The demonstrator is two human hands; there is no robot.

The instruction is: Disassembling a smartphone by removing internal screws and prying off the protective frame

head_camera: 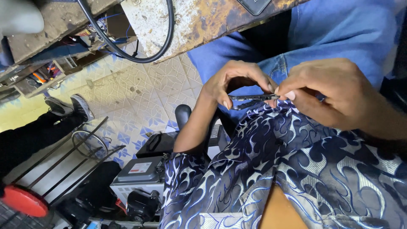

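My left hand (237,82) and my right hand (339,95) meet over my lap, above my dark flame-patterned shirt (322,169). Between them is a thin dark strip-shaped part (252,98), lying roughly level. Thumb and fingers of my left hand pinch the strip along its length. At its right end the fingertips of my right hand press against it. What kind of part it is cannot be told. Blue jeans (339,29) show behind the hands.
A rusty workbench (199,21) with a looped black cable (140,57) and a dark flat device (254,4) is above. On the patterned tile floor (127,97) stand another person's shoes (70,108), a metal rack (72,157), a grey box-shaped appliance (140,174) and a red disc (25,201).
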